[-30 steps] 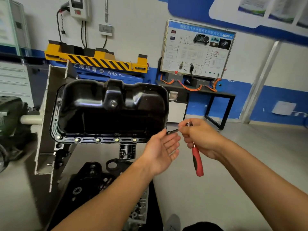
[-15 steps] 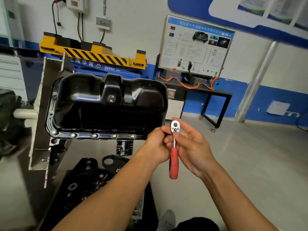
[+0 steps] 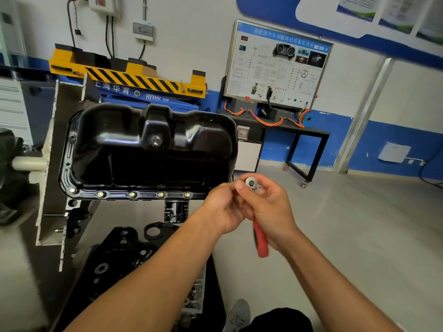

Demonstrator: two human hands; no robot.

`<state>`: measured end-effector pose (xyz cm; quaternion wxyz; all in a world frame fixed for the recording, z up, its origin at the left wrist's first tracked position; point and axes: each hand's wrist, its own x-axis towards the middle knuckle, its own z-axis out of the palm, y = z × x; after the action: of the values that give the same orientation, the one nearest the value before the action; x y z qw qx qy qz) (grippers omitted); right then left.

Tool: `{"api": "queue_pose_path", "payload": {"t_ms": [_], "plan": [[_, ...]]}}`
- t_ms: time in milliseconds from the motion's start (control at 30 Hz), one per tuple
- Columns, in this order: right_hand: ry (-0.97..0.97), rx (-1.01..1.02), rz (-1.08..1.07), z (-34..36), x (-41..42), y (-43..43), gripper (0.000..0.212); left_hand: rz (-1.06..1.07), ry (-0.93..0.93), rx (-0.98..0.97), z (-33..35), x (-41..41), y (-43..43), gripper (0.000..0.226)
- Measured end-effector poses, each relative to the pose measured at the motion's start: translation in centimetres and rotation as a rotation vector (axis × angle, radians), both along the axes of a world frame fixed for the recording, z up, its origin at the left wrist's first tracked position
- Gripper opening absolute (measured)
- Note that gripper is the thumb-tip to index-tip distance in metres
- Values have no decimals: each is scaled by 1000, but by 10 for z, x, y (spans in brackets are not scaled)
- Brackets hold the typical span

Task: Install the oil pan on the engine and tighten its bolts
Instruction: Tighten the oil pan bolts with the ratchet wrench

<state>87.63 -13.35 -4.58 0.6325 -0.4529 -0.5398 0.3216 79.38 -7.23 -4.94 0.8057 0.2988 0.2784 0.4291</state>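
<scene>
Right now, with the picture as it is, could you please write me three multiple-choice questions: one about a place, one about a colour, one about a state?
1. Where is the oil filter relative to the oil pan?
A) below its near flange
B) on top of it
C) inside it

2. What colour is the handle of the ratchet?
A) blue
B) red
C) yellow

3. What is the state of the ratchet?
A) lying on the floor
B) set on a flange bolt
C) held in both hands, off the pan

Answers:
1 A: the filter hangs under the pan's near flange.
2 B: the red grip sticks out under the right hand.
3 C: the right hand grips the handle, and the left hand has its fingers at the head, right of the pan.
</scene>
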Motion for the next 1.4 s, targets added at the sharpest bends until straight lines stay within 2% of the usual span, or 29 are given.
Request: {"api": "queue_pose_path", "payload": {"t_ms": [67, 133, 167, 200, 300, 367, 400, 467, 533, 600, 667, 733, 800, 833, 867, 900, 933, 967, 1033, 1067, 1100, 1133, 1167, 1200, 1267, 1333, 1400], "plan": [[-506, -2, -134, 11, 10, 0, 18, -11, -4, 0, -1, 1, 1, 22], [-1160, -8, -279, 28, 21, 1, 42, -20, -19, -28, -1, 3, 3, 25], [-1426, 49, -315, 37, 25, 2, 47, -20, -17, -49, -2, 3, 4, 28], [-1611, 142, -283, 45, 29, 5, 44, -19, -18, -78, -2, 3, 5, 31], [-1950, 279, -77, 66, 38, 11, 27, -15, -47, -166, -3, 7, 7, 27], [-2074, 255, -67, 72, 43, 14, 20, 1, -59, -185, -5, 11, 7, 24], [-2104, 203, -92, 73, 44, 15, 23, 1, -61, -188, -7, 13, 6, 24], [-2057, 97, -134, 70, 41, 16, 26, -5, -80, -191, -13, 16, 6, 25], [-1946, 73, -160, 60, 32, 18, 21, -11, -147, -187, -20, 14, 6, 31], [-1770, -51, -176, 53, 24, 22, 29, -5, -228, -182, -26, 10, 7, 36], [-1429, -217, -184, 49, 18, 24, 34, 6, -274, -170, -31, 6, 9, 38], [-904, -334, -267, 39, 13, 27, 33, -22, -290, -136, -32, 5, 9, 40], [-320, -468, -310, 30, 2, 24, 22, -40, -291, -102, -32, 7, 8, 44], [-185, -506, -304, 26, -2, 23, 16, -39, -276, -87, -31, 8, 8, 47], [-184, -521, -294, 25, -6, 22, 16, -24, -255, -87, -31, 9, 9, 49], [-329, -507, -284, 25, -9, 22, 19, 2, -239, -104, -31, 9, 10, 46], [-622, -458, -283, 28, -8, 21, 27, 30, -226, -130, -31, 9, 12, 39], [-1042, -358, -324, 33, -4, 22, 37, 47, -213, -150, -31, 8, 15, 30], [-1918, 23, -437, 52, 2, 20, 47, 54, -194, -169, -30, 6, 17, 26], [-2185, 219, -387, 60, 4, 18, 46, 48, -182, -177, -30, 6, 17, 28], [-2363, 314, -297, 66, 3, 17, 44, 40, -171, -183, -31, 6, 17, 31], [-2464, 311, -245, 71, 2, 16, 41, 30, -166, -186, -32, 6, 16, 33], [-2487, 262, -225, 73, 2, 17, 41, 23, -168, -187, -33, 6, 14, 34], [-2417, 187, -216, 71, 3, 18, 42, 16, -174, -183, -34, 5, 12, 33], [-2100, 30, -272, 63, 1, 18, 40, 8, -198, -168, -35, 6, 10, 32], [-1594, -214, -336, 52, -4, 19, 34, 17, -234, -151, -35, 6, 7, 31], [-880, -439, -349, 45, -8, 23, 27, 11, -246, -132, -37, 5, 4, 32]]}}
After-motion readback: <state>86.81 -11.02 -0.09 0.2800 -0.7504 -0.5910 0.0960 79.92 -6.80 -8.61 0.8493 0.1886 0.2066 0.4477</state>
